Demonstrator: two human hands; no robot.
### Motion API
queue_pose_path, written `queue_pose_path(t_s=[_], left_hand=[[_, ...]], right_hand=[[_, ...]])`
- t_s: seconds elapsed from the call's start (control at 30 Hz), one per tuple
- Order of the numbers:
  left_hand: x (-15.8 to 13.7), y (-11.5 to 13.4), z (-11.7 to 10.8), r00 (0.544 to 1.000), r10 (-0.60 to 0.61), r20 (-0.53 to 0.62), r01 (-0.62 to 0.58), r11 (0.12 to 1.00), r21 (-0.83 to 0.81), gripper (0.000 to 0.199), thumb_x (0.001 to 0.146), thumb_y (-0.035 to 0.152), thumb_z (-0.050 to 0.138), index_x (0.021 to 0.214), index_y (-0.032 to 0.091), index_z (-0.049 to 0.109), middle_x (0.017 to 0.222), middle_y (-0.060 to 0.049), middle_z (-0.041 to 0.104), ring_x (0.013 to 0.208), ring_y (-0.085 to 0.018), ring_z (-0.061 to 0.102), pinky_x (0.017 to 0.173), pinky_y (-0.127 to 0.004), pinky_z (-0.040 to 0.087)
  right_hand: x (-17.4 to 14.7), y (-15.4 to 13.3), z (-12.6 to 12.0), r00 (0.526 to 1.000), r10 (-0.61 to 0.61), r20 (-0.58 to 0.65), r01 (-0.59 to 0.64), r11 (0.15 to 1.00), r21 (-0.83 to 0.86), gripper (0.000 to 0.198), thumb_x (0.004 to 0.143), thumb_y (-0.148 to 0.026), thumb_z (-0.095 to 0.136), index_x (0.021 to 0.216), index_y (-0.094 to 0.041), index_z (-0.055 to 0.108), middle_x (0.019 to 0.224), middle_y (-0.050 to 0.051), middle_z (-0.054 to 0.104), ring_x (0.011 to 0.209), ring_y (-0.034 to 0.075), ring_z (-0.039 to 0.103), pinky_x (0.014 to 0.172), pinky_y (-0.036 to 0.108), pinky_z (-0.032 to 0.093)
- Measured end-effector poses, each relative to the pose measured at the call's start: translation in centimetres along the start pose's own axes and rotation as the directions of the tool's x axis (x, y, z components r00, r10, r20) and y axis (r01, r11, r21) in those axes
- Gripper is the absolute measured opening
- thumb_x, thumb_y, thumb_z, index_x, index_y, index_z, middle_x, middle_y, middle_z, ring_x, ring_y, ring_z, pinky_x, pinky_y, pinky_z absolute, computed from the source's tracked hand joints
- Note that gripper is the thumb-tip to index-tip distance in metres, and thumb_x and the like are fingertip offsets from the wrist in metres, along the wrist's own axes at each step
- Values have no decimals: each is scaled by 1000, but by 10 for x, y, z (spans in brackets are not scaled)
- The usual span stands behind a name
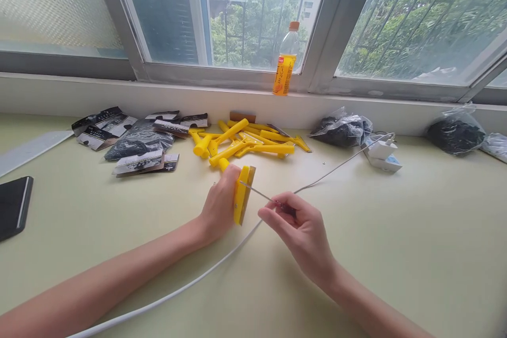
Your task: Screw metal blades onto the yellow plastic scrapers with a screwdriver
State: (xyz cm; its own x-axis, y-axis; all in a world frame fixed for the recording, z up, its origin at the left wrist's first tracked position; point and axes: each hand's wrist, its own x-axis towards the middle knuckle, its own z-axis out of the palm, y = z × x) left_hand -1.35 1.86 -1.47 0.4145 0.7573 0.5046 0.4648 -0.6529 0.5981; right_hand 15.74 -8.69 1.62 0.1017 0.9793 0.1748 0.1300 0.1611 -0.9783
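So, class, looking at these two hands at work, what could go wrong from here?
The thin screwdriver could slip at the yellow scraper; the right hand might then slide onto the metal edge facing it. The white cable, passing beneath that hand, could snag.

I take this for a small workroom, perhaps in a home; I cannot tell which. My pale green tabletop (404, 253) runs up to a white sill (190, 96) under windows (170, 16), with bars (244, 16) and trees (420, 26) beyond. Signs of bench work are the heap of yellow scrapers (263, 149) at far middle, printed card packaging (140, 162) to its left, clear bags (343, 129) with dark contents at far right, and the screwdriver (259, 193) in my right hand (307, 235). The drink bottle (284, 71) on the sill looks more domestic.
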Motion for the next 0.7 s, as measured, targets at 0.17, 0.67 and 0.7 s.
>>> queue_pose_path(t_s=[0.17, 0.67, 0.7], left_hand=[[1, 11, -4, 999, 6, 53, -7, 1000, 26, 24, 89, 24, 62, 93, 23, 38, 91, -1, 48, 66, -14, 39, 56, -27, 29], [0, 11, -3, 979, 160, 125, -141, 978, -152, 27, 89, 28, 66, 92, 23, 39, 92, -2, 47, 75, -16, 41, 64, -31, 34], [-1, 11, -2, 979, 156, 134, -130, 974, -185, 27, 89, 29, 66, 92, 22, 40, 91, -1, 47, 75, -16, 41, 65, -31, 35]], right_hand=[[-2, 2, 6, 996, 39, 74, -37, 999, -30, 38, 87, -51, 73, 82, -14, 62, 61, -5, 29, 56, 5, 24, 50, 20, 23], [-5, 5, 13, 994, -66, 91, 64, 998, 15, 26, 91, -41, 70, 89, -15, 63, 69, -1, 50, 59, 6, 36, 53, 20, 32], [-5, 5, 13, 993, -72, 90, 70, 997, 27, 26, 90, -40, 71, 90, -16, 63, 69, -2, 49, 58, 5, 35, 52, 19, 31]])
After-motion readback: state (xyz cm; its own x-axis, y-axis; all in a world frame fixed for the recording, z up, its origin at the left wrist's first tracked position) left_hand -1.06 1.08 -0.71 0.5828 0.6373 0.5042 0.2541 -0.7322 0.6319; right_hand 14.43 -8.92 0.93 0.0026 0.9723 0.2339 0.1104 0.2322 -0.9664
